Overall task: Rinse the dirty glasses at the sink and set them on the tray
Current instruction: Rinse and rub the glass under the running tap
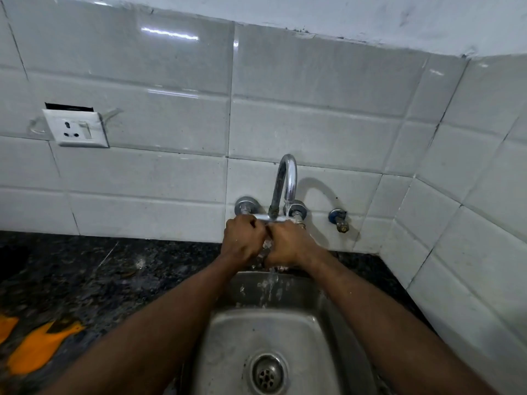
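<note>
The clear drinking glass [266, 246], mostly hidden, sits between my left hand [244, 241] and right hand [291, 246]. Both curl tightly around it under the running chrome tap [288, 178], above the steel sink [248, 286] back edge.

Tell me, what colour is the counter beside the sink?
The counter is black with grey speckles; head view.

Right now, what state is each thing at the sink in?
tap: running, stream falling onto the hands.
glass: held under the stream between both hands, mostly hidden.
left hand: fingers curled round the glass.
right hand: fingers curled round the glass.
sink: wet, water splashing in.
drain: unplugged.
</note>
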A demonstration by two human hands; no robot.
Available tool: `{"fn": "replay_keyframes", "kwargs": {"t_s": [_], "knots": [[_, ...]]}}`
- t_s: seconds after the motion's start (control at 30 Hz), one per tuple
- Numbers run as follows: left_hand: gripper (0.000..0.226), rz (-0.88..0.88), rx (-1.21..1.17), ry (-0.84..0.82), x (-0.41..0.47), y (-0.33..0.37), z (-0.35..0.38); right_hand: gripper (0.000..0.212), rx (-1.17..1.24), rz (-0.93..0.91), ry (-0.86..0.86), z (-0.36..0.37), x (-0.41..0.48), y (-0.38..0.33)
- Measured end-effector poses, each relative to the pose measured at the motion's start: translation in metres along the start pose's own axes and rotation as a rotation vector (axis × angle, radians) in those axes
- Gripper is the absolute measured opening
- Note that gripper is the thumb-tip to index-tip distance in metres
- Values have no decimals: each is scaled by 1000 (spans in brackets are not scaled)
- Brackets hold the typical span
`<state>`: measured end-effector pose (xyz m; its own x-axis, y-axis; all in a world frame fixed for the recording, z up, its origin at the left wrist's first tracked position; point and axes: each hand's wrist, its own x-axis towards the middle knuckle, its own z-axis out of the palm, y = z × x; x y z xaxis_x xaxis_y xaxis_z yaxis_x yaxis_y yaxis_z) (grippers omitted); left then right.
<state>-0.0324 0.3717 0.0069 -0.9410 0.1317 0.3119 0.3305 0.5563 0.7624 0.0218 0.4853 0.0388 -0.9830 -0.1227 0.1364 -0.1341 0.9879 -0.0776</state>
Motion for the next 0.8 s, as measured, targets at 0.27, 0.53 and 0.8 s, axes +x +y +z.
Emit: {"fn": "replay_keyframes", "kwargs": {"t_s": [0.27, 0.53, 0.8], "knots": [[33, 354, -110, 66, -10, -1, -9, 58, 354, 91, -45, -1, 3, 16], [45, 111, -58, 74, -1, 6, 7, 61, 170, 51, 143, 4, -8, 10], [50, -22, 54, -12, -4, 23, -1, 71, -13, 92, 193, 5, -13, 8]]}}
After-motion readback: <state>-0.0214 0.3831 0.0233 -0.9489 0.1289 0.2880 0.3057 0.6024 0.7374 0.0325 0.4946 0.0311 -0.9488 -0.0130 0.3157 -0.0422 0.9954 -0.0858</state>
